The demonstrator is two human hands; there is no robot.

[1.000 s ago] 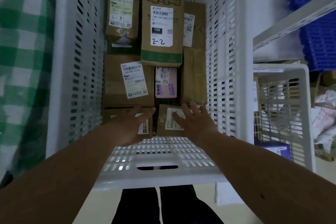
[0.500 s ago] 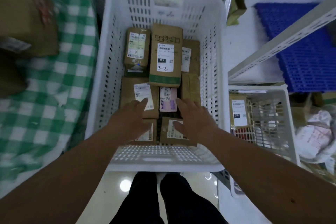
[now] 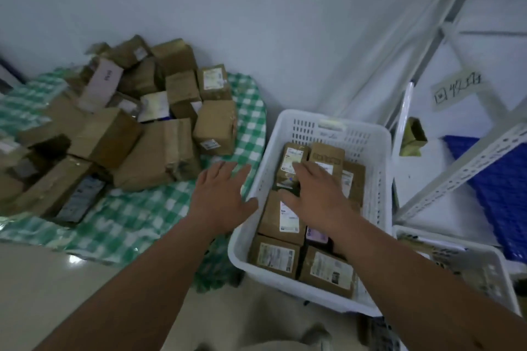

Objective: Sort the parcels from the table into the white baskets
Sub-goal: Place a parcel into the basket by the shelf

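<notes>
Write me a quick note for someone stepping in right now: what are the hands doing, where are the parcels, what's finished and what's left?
Left hand: open, empty, above the checked tablecloth by the basket's rim.
Right hand: open, empty, over the parcels in the white basket.
Done: the basket holds a layer of cardboard parcels, labels up.
Left: a big pile of parcels on the table needs sorting. A second white basket stands at the right, contents unclear.

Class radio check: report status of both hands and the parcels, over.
Left hand and right hand open, holding nothing. Parcel pile waits on table; white basket part filled. Nothing blocking.
</notes>
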